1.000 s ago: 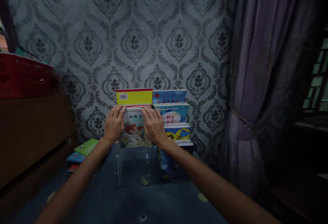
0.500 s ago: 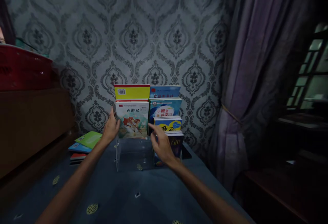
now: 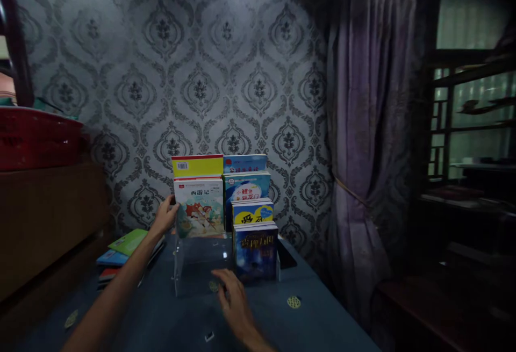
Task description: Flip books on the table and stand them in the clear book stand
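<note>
A clear plastic tiered stand (image 3: pixel 176 271) holds upright children's books in two columns. In the left column, a white picture book (image 3: pixel 199 215) with a red-caped figure stands before a yellow book (image 3: pixel 197 166). My left hand (image 3: pixel 164 216) is at the left edge of these books, its fingers extended; whether it presses on them is hard to tell. The right column has blue books (image 3: pixel 246 185), a yellow-and-blue book (image 3: pixel 252 213) and a dark blue book (image 3: pixel 256 252) at the front. Low before the stand, my right hand (image 3: pixel 237 301) is empty with fingers apart.
A loose pile with a green book (image 3: pixel 128 241) lies left of the stand on the blue tablecloth (image 3: pixel 161 320). Farther left, a red basket (image 3: pixel 38 139) sits on a brown cardboard box (image 3: pixel 52 212). Patterned wall rises behind; a purple curtain (image 3: pixel 357 142) hangs right.
My right hand has moved down and away from the books, uncovering the dark blue front book. My left hand stays beside the left column. The head view has shifted.
</note>
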Tool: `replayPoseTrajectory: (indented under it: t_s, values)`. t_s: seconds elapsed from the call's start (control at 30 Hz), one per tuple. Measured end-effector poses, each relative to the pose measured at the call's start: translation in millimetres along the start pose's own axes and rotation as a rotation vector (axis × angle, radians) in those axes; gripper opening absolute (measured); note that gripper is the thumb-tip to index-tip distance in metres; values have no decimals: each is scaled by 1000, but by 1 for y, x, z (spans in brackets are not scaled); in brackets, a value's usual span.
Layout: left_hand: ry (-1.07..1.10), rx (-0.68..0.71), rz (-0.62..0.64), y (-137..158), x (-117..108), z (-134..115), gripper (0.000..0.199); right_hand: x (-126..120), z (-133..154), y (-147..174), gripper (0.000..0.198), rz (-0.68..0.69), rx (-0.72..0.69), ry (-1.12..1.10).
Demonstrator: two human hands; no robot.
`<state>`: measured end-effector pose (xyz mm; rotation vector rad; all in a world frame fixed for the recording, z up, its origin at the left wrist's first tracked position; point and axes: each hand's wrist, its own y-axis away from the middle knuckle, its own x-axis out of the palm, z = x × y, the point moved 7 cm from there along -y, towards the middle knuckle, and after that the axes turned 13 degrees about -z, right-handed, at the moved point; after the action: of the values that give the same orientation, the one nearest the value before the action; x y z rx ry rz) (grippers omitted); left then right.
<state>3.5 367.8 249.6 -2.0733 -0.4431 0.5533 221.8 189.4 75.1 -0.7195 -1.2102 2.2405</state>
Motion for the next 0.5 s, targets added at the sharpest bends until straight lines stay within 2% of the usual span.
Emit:
replayPoseTrajectory:
  t_s: [0.13, 0.23, 0.3, 0.43, 0.5]
  values:
    - [-97, 17, 40, 2, 1, 3, 40, 9, -8, 47, 43, 56, -3, 4]
    - [-204, 31, 68, 19, -4, 12, 44, 16, -15, 69, 41, 140, -17, -9]
    - [-302, 29, 105, 42, -10, 23, 42, 20, -19, 75, 39, 192, -22, -14]
    - [-548, -33, 227, 109, -30, 61, 29, 25, -21, 72, 34, 262, -24, -35]
    - [-665, -85, 265, 140, -44, 81, 31, 26, -20, 70, 33, 294, -11, -55]
